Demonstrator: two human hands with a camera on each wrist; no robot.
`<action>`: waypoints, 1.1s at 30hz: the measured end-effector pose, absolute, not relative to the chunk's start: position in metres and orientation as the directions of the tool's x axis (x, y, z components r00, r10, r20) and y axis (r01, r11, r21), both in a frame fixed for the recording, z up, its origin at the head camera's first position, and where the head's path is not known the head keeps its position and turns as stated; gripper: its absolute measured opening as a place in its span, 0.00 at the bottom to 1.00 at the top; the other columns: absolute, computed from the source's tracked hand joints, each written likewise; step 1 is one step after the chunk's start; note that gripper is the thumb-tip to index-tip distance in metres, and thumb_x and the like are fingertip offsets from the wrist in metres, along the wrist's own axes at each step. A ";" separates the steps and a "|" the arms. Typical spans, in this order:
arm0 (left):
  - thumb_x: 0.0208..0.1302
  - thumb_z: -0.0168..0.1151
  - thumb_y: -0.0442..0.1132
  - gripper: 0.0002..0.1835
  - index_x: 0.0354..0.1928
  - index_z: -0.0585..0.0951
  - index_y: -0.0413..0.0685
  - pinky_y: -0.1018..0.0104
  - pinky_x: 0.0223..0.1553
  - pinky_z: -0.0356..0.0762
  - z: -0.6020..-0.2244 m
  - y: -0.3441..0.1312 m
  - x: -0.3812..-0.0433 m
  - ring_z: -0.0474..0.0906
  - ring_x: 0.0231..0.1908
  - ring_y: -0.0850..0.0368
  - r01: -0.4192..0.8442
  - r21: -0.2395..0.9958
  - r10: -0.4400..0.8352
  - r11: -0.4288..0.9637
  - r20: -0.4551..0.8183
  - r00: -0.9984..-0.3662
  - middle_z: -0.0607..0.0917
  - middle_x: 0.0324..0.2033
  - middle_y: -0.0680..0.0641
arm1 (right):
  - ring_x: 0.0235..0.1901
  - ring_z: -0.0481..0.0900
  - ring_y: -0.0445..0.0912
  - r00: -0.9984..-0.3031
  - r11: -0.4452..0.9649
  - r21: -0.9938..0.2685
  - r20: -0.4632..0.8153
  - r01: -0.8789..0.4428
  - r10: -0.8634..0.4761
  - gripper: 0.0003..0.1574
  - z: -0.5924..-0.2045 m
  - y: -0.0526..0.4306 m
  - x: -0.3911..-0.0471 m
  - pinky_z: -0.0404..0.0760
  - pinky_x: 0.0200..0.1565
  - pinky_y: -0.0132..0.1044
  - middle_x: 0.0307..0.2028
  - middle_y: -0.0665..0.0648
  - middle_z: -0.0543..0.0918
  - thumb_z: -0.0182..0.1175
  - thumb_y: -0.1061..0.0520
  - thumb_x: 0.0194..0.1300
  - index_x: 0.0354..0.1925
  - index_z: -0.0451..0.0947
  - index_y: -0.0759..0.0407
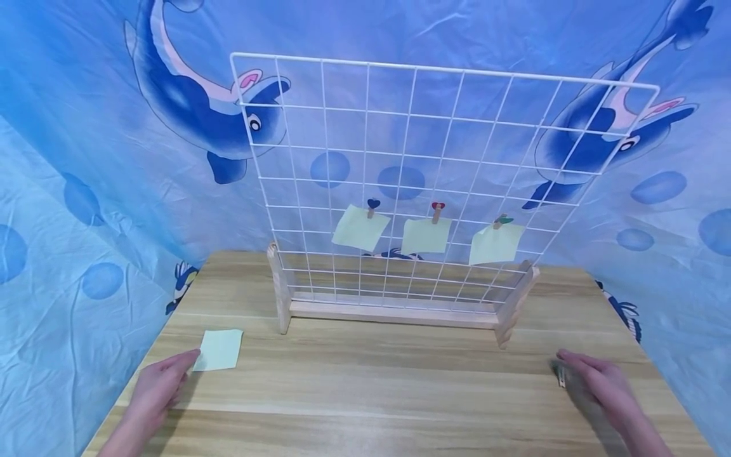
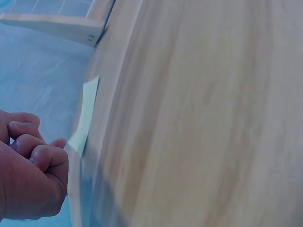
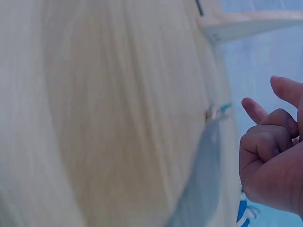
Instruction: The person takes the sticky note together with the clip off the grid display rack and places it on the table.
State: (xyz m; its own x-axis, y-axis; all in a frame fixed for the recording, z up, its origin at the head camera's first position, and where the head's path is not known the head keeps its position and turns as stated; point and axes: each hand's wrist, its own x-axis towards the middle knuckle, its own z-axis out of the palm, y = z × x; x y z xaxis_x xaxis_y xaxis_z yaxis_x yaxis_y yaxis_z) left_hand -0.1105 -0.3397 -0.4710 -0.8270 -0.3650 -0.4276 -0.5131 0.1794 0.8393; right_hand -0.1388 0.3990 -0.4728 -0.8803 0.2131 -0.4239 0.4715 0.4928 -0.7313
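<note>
A pale green paper note [image 1: 218,350] lies at the left of the wooden table. My left hand [image 1: 160,384] pinches its near-left edge with the fingertips; in the left wrist view the note [image 2: 86,116] bends toward them. At the right of the table lies a small wooden clothespin [image 1: 561,377] with a green decoration, also visible in the right wrist view. Over it hovers my right hand [image 1: 599,381], thumb and forefinger parted and the other fingers curled. Three similar notes hang on a white wire grid, held by a blue-heart clothespin [image 1: 371,208], a red-heart one [image 1: 437,212] and a green-topped one [image 1: 501,221].
The white wire grid [image 1: 425,68] stands upright on a wooden stand [image 1: 394,312] at the back of the table [image 1: 354,387]. Its wooden feet jut forward at both ends. Blue cloth [image 1: 51,190] with dolphin prints surrounds the table on the back and sides.
</note>
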 end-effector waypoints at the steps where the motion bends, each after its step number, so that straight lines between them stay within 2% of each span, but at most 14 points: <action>1: 0.66 0.60 0.53 0.36 0.66 0.67 0.35 0.67 0.16 0.64 -0.469 -0.337 -0.111 0.60 0.13 0.65 -0.514 0.836 -0.357 0.191 -0.429 -0.830 0.67 0.15 0.58 | 0.47 0.74 0.46 -0.885 0.492 -0.737 -0.417 0.463 0.206 0.55 -0.471 0.395 -0.138 0.77 0.43 0.42 0.66 0.66 0.67 0.51 0.24 0.61 0.67 0.64 0.65; 3: 0.66 0.58 0.55 0.39 0.69 0.63 0.35 0.67 0.17 0.64 -0.467 -0.332 -0.113 0.59 0.13 0.65 -0.512 0.832 -0.340 0.214 -0.428 -0.838 0.68 0.16 0.58 | 0.35 0.71 0.37 -0.899 0.483 -0.759 -0.393 0.436 0.194 0.52 -0.468 0.387 -0.137 0.76 0.34 0.35 0.62 0.61 0.73 0.50 0.25 0.62 0.66 0.65 0.64; 5: 0.67 0.58 0.55 0.39 0.69 0.62 0.35 0.68 0.17 0.64 -0.464 -0.327 -0.114 0.59 0.13 0.65 -0.504 0.835 -0.327 0.220 -0.423 -0.845 0.68 0.17 0.58 | 0.28 0.70 0.34 -0.911 0.447 -0.795 -0.368 0.411 0.184 0.50 -0.465 0.379 -0.136 0.76 0.29 0.34 0.56 0.56 0.78 0.51 0.27 0.64 0.65 0.67 0.64; 7: 0.67 0.58 0.54 0.38 0.69 0.63 0.35 0.68 0.16 0.63 -0.462 -0.322 -0.116 0.58 0.13 0.65 -0.486 0.848 -0.313 0.209 -0.413 -0.855 0.67 0.17 0.58 | 0.20 0.67 0.35 -0.925 0.424 -0.822 -0.337 0.381 0.177 0.46 -0.462 0.371 -0.135 0.73 0.23 0.35 0.43 0.51 0.82 0.52 0.29 0.65 0.63 0.71 0.63; 10: 0.68 0.58 0.51 0.34 0.67 0.66 0.36 0.68 0.16 0.62 -0.460 -0.315 -0.119 0.58 0.13 0.65 -0.461 0.869 -0.286 0.181 -0.402 -0.870 0.65 0.16 0.58 | 0.13 0.60 0.38 -0.943 0.371 -0.868 -0.288 0.330 0.165 0.34 -0.458 0.359 -0.135 0.68 0.17 0.38 0.22 0.43 0.72 0.54 0.34 0.66 0.57 0.78 0.57; 12: 0.69 0.56 0.49 0.28 0.65 0.71 0.41 0.69 0.16 0.62 -0.459 -0.310 -0.120 0.58 0.13 0.65 -0.446 0.880 -0.272 0.164 -0.395 -0.878 0.65 0.15 0.58 | 0.12 0.59 0.38 -0.952 0.352 -0.885 -0.268 0.304 0.147 0.27 -0.455 0.351 -0.136 0.66 0.17 0.39 0.17 0.44 0.64 0.54 0.35 0.67 0.51 0.81 0.50; 14: 0.70 0.55 0.48 0.22 0.61 0.76 0.48 0.70 0.16 0.61 -0.458 -0.305 -0.122 0.58 0.13 0.65 -0.433 0.889 -0.255 0.147 -0.389 -0.885 0.64 0.15 0.58 | 0.12 0.58 0.38 -0.959 0.326 -0.902 -0.256 0.282 0.123 0.21 -0.452 0.343 -0.138 0.66 0.17 0.39 0.15 0.44 0.61 0.53 0.36 0.68 0.47 0.83 0.45; 17: 0.70 0.56 0.48 0.18 0.57 0.80 0.49 0.71 0.15 0.59 -0.457 -0.296 -0.125 0.56 0.13 0.65 -0.403 0.908 -0.235 0.117 -0.369 -0.899 0.62 0.14 0.58 | 0.12 0.58 0.38 -0.967 0.283 -0.925 -0.242 0.255 0.082 0.19 -0.447 0.330 -0.141 0.63 0.15 0.38 0.14 0.44 0.59 0.52 0.37 0.70 0.44 0.83 0.42; 22: 0.68 0.59 0.49 0.22 0.58 0.79 0.45 0.72 0.15 0.57 -0.454 -0.279 -0.131 0.55 0.13 0.65 -0.359 0.929 -0.200 0.093 -0.335 -0.921 0.62 0.13 0.58 | 0.11 0.56 0.37 -0.988 0.173 -0.973 -0.156 0.152 -0.010 0.20 -0.444 0.308 -0.143 0.52 0.13 0.43 0.13 0.44 0.58 0.50 0.45 0.74 0.44 0.85 0.52; 27: 0.70 0.55 0.47 0.25 0.63 0.74 0.39 0.73 0.15 0.56 -0.451 -0.263 -0.136 0.55 0.13 0.65 -0.324 0.940 -0.164 0.107 -0.305 -0.938 0.61 0.13 0.57 | 0.12 0.56 0.35 -0.992 0.088 -0.993 -0.090 0.082 -0.092 0.19 -0.443 0.285 -0.148 0.46 0.15 0.43 0.13 0.43 0.57 0.48 0.48 0.75 0.42 0.85 0.49; 31: 0.70 0.55 0.47 0.26 0.63 0.72 0.36 0.74 0.15 0.55 -0.449 -0.250 -0.140 0.54 0.12 0.65 -0.307 0.947 -0.140 0.090 -0.293 -0.946 0.59 0.12 0.58 | 0.12 0.54 0.35 -0.986 0.036 -0.997 -0.072 0.067 -0.153 0.19 -0.442 0.268 -0.153 0.43 0.16 0.41 0.13 0.43 0.56 0.47 0.48 0.76 0.42 0.85 0.46; 33: 0.70 0.57 0.47 0.27 0.62 0.73 0.36 0.74 0.15 0.54 -0.448 -0.244 -0.142 0.54 0.12 0.65 -0.298 0.952 -0.126 0.063 -0.289 -0.949 0.59 0.11 0.58 | 0.12 0.54 0.35 -0.983 0.019 -0.998 -0.068 0.066 -0.172 0.20 -0.441 0.260 -0.156 0.43 0.16 0.40 0.13 0.44 0.55 0.47 0.47 0.76 0.43 0.85 0.49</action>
State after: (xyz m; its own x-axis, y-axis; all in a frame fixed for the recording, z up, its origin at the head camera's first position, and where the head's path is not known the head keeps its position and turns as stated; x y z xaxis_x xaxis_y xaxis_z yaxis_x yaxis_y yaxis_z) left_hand -0.1421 -0.2440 -0.4476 -0.9490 -0.1258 -0.2890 -0.2984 0.0629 0.9524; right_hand -0.1562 0.2596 -0.4408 -0.9827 -0.1721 -0.0683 0.0659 0.0194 -0.9976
